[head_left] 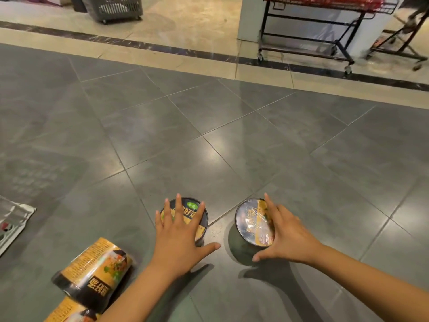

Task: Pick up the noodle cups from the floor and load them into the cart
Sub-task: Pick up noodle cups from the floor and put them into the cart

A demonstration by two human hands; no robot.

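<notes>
Two black-and-orange noodle cups lie on the grey tiled floor in front of me. My left hand [180,231] is spread flat with straight fingers over the top of the left cup [199,219]. My right hand [282,233] reaches around the right side of the right cup [249,219], which lies tilted with its shiny lid facing me; fingers and thumb are extended beside it, not closed. Two more cups lie on their sides at the lower left, one [92,273] above the other [69,312]. A red-and-black wheeled cart [325,31] stands far off at the top right.
A grey plastic basket [116,8] stands at the top left on the beige floor. A flat silver package [11,219] lies at the left edge. A second dark metal frame [404,43] is at the far right. A white pillar base [250,19] is behind the cart.
</notes>
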